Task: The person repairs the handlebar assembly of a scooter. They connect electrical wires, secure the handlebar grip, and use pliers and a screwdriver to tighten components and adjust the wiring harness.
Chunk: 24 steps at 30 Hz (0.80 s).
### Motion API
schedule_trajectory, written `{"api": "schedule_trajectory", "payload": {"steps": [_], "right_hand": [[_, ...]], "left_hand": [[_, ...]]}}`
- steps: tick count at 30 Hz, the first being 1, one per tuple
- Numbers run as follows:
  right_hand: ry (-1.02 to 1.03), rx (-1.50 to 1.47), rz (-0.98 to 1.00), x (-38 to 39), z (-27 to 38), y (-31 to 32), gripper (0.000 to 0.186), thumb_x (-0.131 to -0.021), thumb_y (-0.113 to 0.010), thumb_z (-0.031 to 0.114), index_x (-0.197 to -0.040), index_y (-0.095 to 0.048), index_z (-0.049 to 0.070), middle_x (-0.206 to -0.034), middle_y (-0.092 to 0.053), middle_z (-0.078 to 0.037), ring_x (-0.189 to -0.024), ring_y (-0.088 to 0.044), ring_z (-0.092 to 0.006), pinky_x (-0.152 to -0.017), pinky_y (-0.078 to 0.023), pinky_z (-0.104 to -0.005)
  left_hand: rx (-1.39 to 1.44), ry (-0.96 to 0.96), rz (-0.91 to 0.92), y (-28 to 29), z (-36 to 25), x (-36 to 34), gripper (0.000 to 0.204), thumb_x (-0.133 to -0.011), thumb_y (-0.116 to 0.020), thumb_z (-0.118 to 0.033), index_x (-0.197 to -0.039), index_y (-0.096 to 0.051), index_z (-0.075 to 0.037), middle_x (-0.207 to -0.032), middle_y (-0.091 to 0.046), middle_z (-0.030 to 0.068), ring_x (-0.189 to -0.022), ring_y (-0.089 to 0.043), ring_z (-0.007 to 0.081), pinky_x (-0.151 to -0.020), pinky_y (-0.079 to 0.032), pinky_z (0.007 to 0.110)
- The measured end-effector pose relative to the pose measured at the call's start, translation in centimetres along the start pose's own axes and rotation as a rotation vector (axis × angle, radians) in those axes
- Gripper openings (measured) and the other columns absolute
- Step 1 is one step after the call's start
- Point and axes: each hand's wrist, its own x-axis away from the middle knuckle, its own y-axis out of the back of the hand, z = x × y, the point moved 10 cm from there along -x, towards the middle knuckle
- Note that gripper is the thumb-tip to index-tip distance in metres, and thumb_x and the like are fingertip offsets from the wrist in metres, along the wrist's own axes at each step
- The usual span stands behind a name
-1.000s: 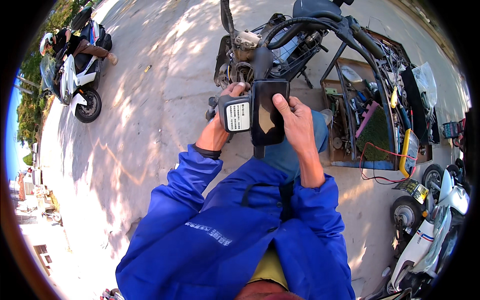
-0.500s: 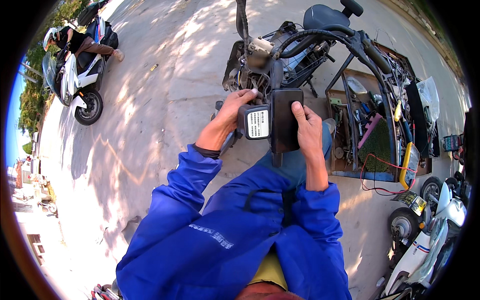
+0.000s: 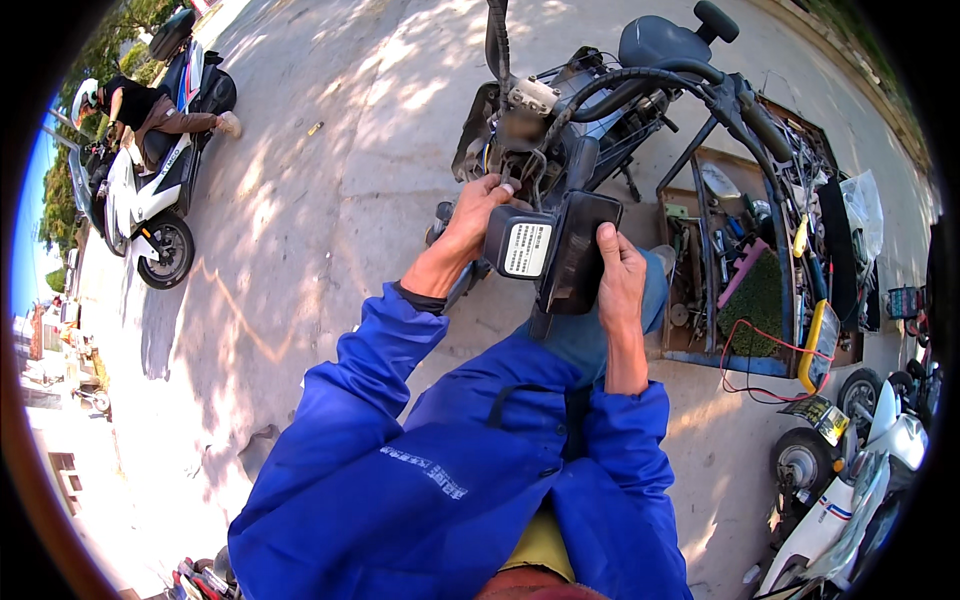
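In front of me a black plastic panel (image 3: 578, 255) leans at a slant. Joined to its left side is a black box with a white printed label (image 3: 527, 249). My right hand (image 3: 620, 275) is closed on the panel's right edge, thumb on the face and fingers behind. My left hand (image 3: 478, 222) is closed just above the box, thumb and fingertips together at the wires (image 3: 520, 165) of a stripped-down two-wheeler (image 3: 590, 110). Whatever is between those fingertips is too small to make out.
At the right stands an open tool crate (image 3: 690, 345) with several hand tools and a green brush pad. A yellow multimeter (image 3: 820, 345) with a red lead hangs at its corner. White scooters (image 3: 815, 535) stand lower right. A person rides a white scooter (image 3: 150, 190) at upper left.
The black panel and labelled box have tilted, their upper end swinging right. My right hand has shifted slightly right and down with them. The ridden scooter has moved down the picture.
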Motion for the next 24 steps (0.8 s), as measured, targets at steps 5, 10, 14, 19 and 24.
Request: {"api": "schedule_trajectory", "payload": {"steps": [5,10,14,19,24], "right_hand": [[-0.001,-0.027,-0.021,-0.3,-1.5,0.1,0.056,-0.101,-0.063,0.049,-0.110,-0.073,-0.006,-0.096,-0.072,-0.005,-0.087,-0.060,-0.0084,-0.081,-0.049,-0.0237],[0.001,0.012,-0.044,-0.1,-2.5,0.4,0.054,-0.102,-0.063,0.048,-0.107,-0.073,-0.005,-0.096,-0.072,-0.004,-0.088,-0.058,-0.0082,-0.082,-0.048,-0.0237],[0.000,-0.023,-0.097,0.1,-4.0,0.8,0.052,-0.103,-0.062,0.046,-0.106,-0.072,-0.005,-0.099,-0.071,-0.004,-0.090,-0.058,-0.0083,-0.085,-0.047,-0.0240],[-0.078,-0.350,-0.122,0.6,-6.7,1.0,0.050,-0.104,-0.060,0.043,-0.115,-0.069,-0.005,-0.111,-0.071,-0.007,-0.099,-0.062,-0.0125,-0.093,-0.049,-0.0276],[-0.157,-0.527,-0.108,0.6,-7.6,0.7,0.048,-0.106,-0.057,0.041,-0.121,-0.066,-0.005,-0.119,-0.070,-0.010,-0.107,-0.065,-0.0172,-0.100,-0.049,-0.0310]], "left_hand": [[-0.027,-0.063,0.011,1.4,1.5,-0.8,0.024,-0.101,-0.054,-0.012,-0.118,-0.059,0.004,-0.084,-0.069,0.0089,-0.069,-0.068,0.0138,-0.062,-0.055,0.026],[-0.029,-0.111,-0.043,3.1,3.2,-1.7,0.023,-0.101,-0.055,-0.010,-0.118,-0.062,0.004,-0.081,-0.067,0.0051,-0.067,-0.066,0.0122,-0.060,-0.054,0.026],[0.036,-0.070,-0.092,2.8,3.5,-1.2,0.025,-0.103,-0.055,-0.013,-0.120,-0.063,0.004,-0.082,-0.067,0.0059,-0.067,-0.067,0.0131,-0.061,-0.054,0.027],[0.149,0.219,-0.014,1.7,4.5,-0.3,0.033,-0.105,-0.054,-0.022,-0.124,-0.064,0.003,-0.091,-0.070,0.0081,-0.079,-0.069,0.0174,-0.074,-0.058,0.031],[0.495,0.310,0.147,0.5,4.2,0.3,0.031,-0.108,-0.050,-0.022,-0.124,-0.064,0.001,-0.095,-0.070,0.0051,-0.087,-0.067,0.0193,-0.084,-0.055,0.034]]}}
